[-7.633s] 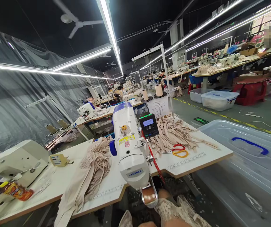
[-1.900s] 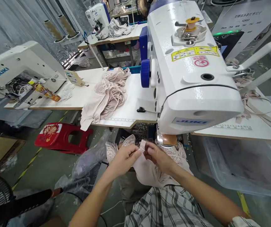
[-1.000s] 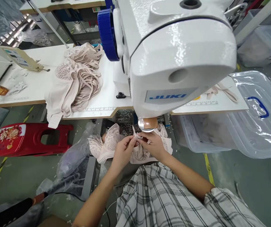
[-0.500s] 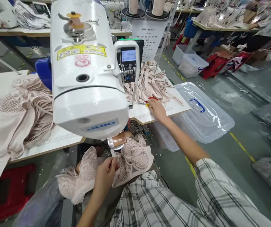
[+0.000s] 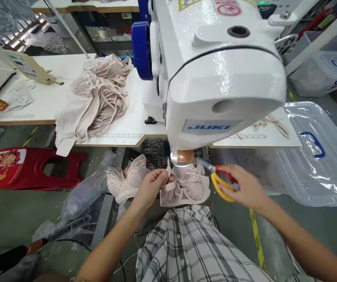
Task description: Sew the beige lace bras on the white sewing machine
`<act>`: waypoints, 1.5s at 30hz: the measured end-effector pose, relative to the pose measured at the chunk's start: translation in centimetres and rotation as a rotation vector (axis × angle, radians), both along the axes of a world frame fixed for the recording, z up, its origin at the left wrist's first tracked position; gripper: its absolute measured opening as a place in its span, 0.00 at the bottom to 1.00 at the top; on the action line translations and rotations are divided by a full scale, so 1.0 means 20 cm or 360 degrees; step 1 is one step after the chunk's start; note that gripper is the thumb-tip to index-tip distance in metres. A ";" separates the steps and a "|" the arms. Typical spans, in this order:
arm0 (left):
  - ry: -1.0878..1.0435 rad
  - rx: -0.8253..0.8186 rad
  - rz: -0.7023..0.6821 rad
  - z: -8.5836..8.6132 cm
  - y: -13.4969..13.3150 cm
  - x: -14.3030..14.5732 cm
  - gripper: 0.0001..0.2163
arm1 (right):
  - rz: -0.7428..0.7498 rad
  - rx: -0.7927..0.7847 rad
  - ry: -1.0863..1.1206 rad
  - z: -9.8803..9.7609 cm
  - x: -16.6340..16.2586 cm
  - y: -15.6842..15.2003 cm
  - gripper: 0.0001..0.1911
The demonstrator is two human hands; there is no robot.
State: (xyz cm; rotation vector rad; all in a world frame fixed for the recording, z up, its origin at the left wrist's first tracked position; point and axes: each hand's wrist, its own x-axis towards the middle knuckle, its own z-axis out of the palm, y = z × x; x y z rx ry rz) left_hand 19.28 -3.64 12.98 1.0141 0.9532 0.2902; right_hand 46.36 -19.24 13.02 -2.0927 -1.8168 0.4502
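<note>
A beige lace bra (image 5: 186, 188) lies in my lap under the head of a white Juki sewing machine (image 5: 215, 74). My left hand (image 5: 152, 186) is closed in a pinch on a strap end of this bra, just below the machine's brown lamp cap (image 5: 183, 156). My right hand (image 5: 245, 188), a little blurred, is closed on scissors with red and yellow handles (image 5: 221, 182). The blades point left toward the bra and sit a short way right of my left hand.
A heap of beige bras and straps (image 5: 98, 98) lies on the white table (image 5: 39, 105) left of the machine. A red plastic stool (image 5: 30, 166) lies on the floor at left. Clear plastic bins (image 5: 312, 156) stand at right, and a plastic bag (image 5: 83, 196) below the table.
My right hand reached to the table for the scissors half a second ago and has come back to my lap with them. My left hand has kept its pinch on the bra strap.
</note>
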 end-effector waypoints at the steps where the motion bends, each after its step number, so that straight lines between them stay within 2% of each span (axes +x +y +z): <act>1: -0.0020 -0.0023 -0.0004 0.00 0.00 0.00 0.19 | 0.0080 0.0028 0.0062 0.00 -0.09 -0.03 0.18; 4: -0.0062 -0.0029 -0.0007 0.01 0.00 0.00 0.18 | 0.0167 0.0179 0.0170 -0.02 -0.32 -0.04 0.16; 8: 0.0018 0.0088 -0.0075 0.03 -0.01 0.01 0.15 | 0.0154 0.0336 0.0220 -0.06 -0.43 0.06 0.15; 14: 0.0172 0.0393 -0.0177 0.03 -0.01 0.01 0.10 | 0.0216 0.0206 0.0350 -0.08 -0.42 0.14 0.15; 17: 0.0103 0.0341 -0.0155 0.03 0.01 0.00 0.11 | 0.0142 0.0145 0.0499 -0.08 -0.40 0.11 0.15; 21: 0.0057 0.0334 -0.0136 0.03 0.04 -0.03 0.17 | 0.0027 0.0274 0.0615 -0.10 -0.39 0.06 0.19; 26: 0.0126 0.0341 -0.0200 0.05 0.06 -0.03 0.18 | 0.0093 0.0315 0.0632 -0.11 -0.44 0.09 0.22; 31: 0.0191 0.0390 -0.0264 0.07 0.06 -0.02 0.16 | 0.0114 0.0216 0.0659 -0.11 -0.49 0.16 0.22; 39: 0.0259 0.0509 -0.0251 0.06 0.09 -0.06 0.14 | 0.0073 0.0104 0.0754 -0.13 -0.48 0.21 0.19; 45: 0.0335 0.0547 -0.0222 0.05 0.09 -0.07 0.16 | 0.0057 0.0047 0.0774 -0.12 -0.46 0.16 0.15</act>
